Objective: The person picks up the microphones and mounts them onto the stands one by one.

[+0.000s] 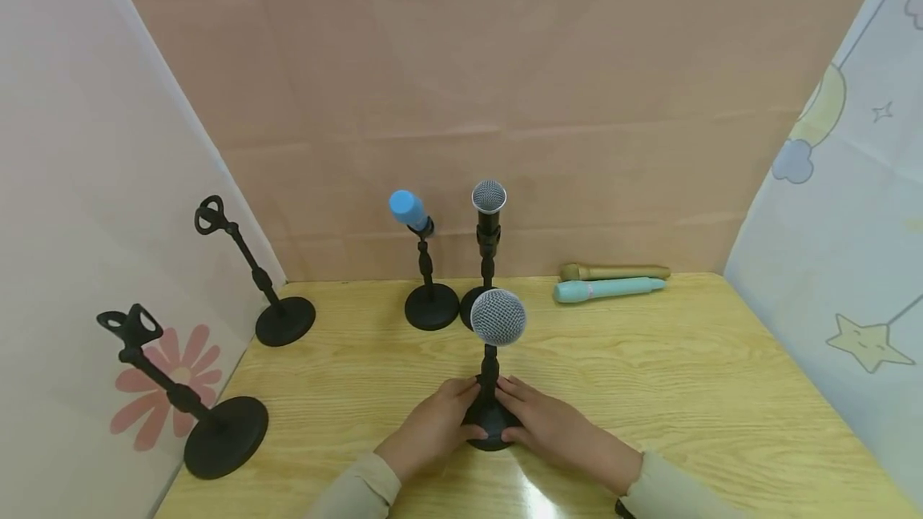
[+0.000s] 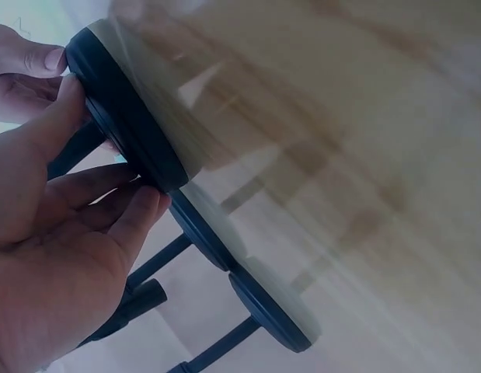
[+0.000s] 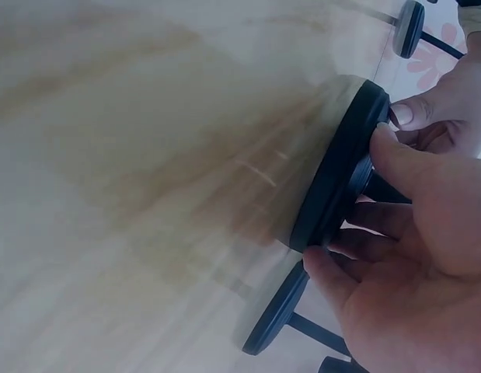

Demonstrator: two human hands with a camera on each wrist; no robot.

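Front and centre in the head view stands a black microphone stand (image 1: 489,420) with a silver-mesh microphone (image 1: 498,317) at its top. My left hand (image 1: 436,426) holds the left side of its round base, while my right hand (image 1: 551,428) holds the right side. Thumbs lie at the near rim and fingers reach round the post. In the left wrist view, fingertips of the left hand (image 2: 69,256) press the edge of the base (image 2: 127,109). The right wrist view shows the right hand (image 3: 419,256) gripping the same base (image 3: 337,167), apparently flat on the table.
Behind it stand a stand with a blue microphone (image 1: 409,209) and one with a silver-mesh microphone (image 1: 489,199). Two stands without microphones, one farther back (image 1: 285,321) and one nearer (image 1: 226,437), are at left. A turquoise microphone (image 1: 609,288) and a gold microphone (image 1: 620,271) lie back right.
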